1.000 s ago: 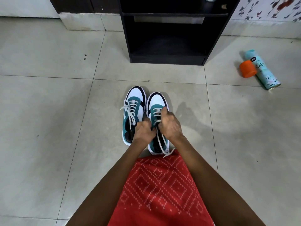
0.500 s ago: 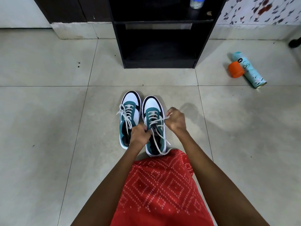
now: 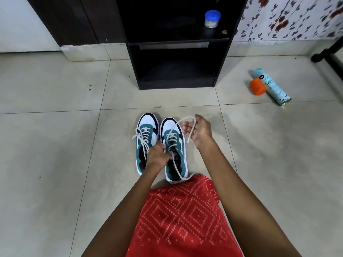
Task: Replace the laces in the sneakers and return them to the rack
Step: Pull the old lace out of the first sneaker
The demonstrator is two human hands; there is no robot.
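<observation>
Two teal, white and black sneakers stand side by side on the tiled floor, toes toward the black rack (image 3: 176, 71). The left sneaker (image 3: 145, 134) has its white lace threaded and loose. My left hand (image 3: 157, 155) grips the tongue area of the right sneaker (image 3: 175, 145). My right hand (image 3: 199, 131) is raised to the right of that shoe's toe and holds one end of its white lace (image 3: 182, 121), which arcs up from the eyelets. The lace's other end trails past the heel onto my red patterned cloth (image 3: 185, 219).
The rack's lower shelf is open and dark; a small jar with a blue lid (image 3: 212, 18) sits on its upper shelf. A teal spray can (image 3: 272, 87) and an orange cap (image 3: 257, 86) lie on the floor at right. A dark furniture leg (image 3: 326, 54) stands far right.
My right hand has lifted away from the right sneaker, up and to the right, drawing the lace end out into a loop. My left hand stays on the shoe. The view tilted up.
</observation>
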